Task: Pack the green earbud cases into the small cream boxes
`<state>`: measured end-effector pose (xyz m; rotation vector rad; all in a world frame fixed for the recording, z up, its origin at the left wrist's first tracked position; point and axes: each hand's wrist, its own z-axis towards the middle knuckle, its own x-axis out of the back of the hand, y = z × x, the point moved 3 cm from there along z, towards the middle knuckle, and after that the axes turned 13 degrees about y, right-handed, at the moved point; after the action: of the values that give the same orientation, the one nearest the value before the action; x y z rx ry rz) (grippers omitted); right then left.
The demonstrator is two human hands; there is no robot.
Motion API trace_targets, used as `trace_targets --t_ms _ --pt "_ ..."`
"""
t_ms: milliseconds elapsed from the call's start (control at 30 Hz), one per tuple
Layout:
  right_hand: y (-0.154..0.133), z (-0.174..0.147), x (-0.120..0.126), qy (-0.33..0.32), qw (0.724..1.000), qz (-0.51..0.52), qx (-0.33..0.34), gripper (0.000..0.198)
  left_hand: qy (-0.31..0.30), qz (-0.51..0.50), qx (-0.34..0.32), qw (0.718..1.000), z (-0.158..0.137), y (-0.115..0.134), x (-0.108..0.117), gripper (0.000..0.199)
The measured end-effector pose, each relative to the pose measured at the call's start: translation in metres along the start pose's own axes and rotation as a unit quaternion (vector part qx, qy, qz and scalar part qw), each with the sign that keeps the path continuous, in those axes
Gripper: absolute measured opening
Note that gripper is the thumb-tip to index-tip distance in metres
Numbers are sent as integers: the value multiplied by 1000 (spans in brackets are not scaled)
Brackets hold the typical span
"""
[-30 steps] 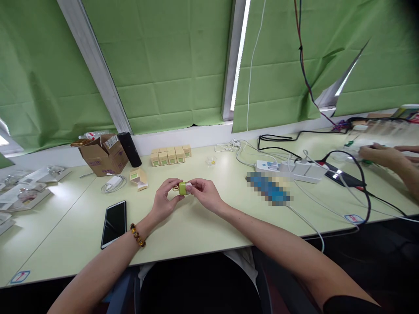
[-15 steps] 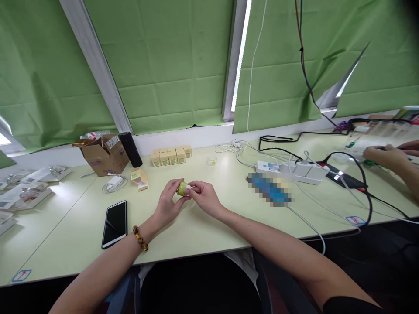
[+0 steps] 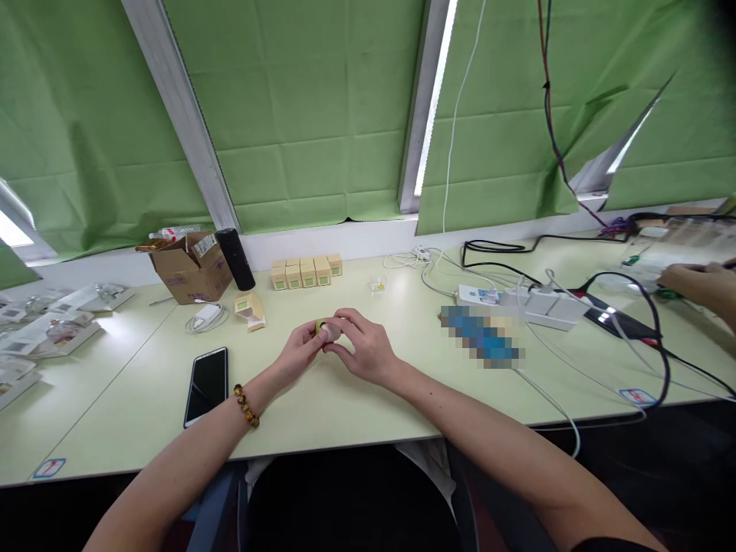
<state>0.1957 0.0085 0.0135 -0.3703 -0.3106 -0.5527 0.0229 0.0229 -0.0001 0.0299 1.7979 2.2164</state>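
Observation:
Over the middle of the table, a small lime-green jar-like item (image 3: pixel 320 325) with a whitish rounded part (image 3: pixel 330 332) is between my two hands. My left hand (image 3: pixel 299 350) grips it from the left, thumb across its near side. Fingers of my right hand (image 3: pixel 368 349) curl over its top and right side, hiding much of it. Beyond my left hand lies an opened small cardboard box (image 3: pixel 251 310) with a green label. Behind that, several closed boxes of the same kind (image 3: pixel 307 272) stand in a row.
A phone (image 3: pixel 207 386) lies by my left forearm, near a white charger with cable (image 3: pixel 208 315). At the back left are a brown carton (image 3: pixel 192 272) and a black cylinder (image 3: pixel 234 259). Rightward are power strips (image 3: pixel 546 307), cables and a co-worker's hand (image 3: pixel 698 282).
My right hand has shifted from pinching the item's side to curling over its top. The item has turned, showing more of the whitish part and less green. The view has swung slightly left.

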Motion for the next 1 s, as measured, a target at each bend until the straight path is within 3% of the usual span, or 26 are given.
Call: trace_targets --t_ms 300,600,1000 --pt "3 -4 -7 -8 999 16 29 28 14 76 -55 995 -2 -3 -2 40" --pt "-3 -3 -8 29 995 4 92 27 74 79 -113 988 -8 1 -6 43" --pt "-6 -2 -8 69 988 -20 136 25 89 100 -151 979 -8 2 -8 42"
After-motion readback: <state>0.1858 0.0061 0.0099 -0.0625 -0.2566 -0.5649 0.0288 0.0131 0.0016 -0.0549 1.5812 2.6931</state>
